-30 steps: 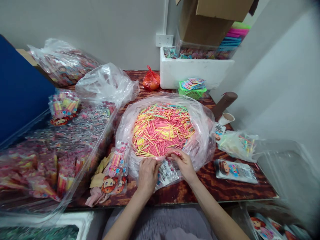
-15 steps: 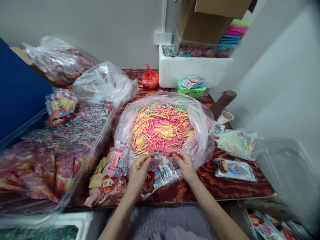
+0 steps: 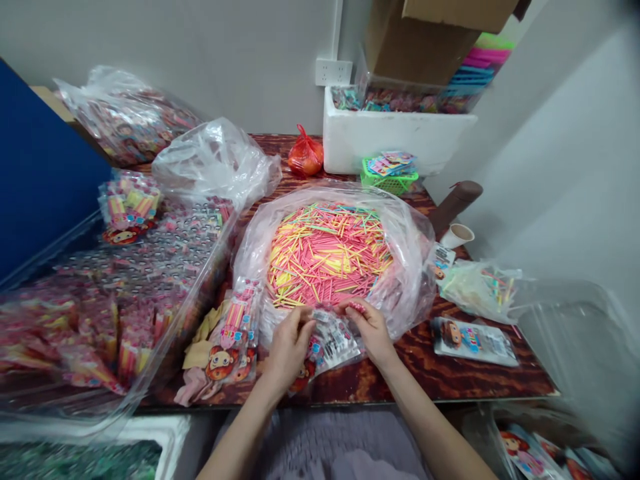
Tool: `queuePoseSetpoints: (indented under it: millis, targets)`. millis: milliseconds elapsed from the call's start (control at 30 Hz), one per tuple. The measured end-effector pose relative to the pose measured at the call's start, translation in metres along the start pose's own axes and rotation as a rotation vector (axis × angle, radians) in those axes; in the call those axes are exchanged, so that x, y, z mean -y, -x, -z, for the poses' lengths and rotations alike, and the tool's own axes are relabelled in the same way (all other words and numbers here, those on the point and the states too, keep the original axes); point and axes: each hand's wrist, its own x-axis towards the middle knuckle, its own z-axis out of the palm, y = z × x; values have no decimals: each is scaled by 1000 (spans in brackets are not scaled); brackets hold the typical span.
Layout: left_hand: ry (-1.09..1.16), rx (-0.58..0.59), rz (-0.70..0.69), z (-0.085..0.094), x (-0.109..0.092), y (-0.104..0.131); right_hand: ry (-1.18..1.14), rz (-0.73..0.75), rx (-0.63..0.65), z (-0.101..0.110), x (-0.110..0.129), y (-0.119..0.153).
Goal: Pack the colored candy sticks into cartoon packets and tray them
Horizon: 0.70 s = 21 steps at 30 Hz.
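Between my hands is a printed clear plastic pouch with a cartoon figure and silver-white printing. My left hand pinches it at its upper left edge. With closed fingers, my right hand grips the upper right corner. Just beyond lies a large clear bag, spread wide around a heap of pink, yellow and green candy-like sticks. Filled cartoon pouches lie to the left of my left hand, on pieces of yellowish and pink cloth. My left hand covers part of the held pouch.
A clear bin of filled pouches stands on the left. Rightward are a flat stack of pouches, a bag of sticks, a paper cup and a brown bottle. Behind stand a green basket and a white foam box.
My left hand has shifted slightly rightward and turned over the pouch, covering more of its printed face. My right hand keeps its grip. The whole view has drifted a little.
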Motion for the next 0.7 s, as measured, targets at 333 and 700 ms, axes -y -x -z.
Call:
queuePoseSetpoints:
  millis: [333, 700]
  targets:
    - [-411, 51, -361, -14, 13, -3, -68, -22, -26, 6, 3, 3]
    - [266, -166, 27, 27, -15, 3, 178, 7, -129, 53, -6, -36]
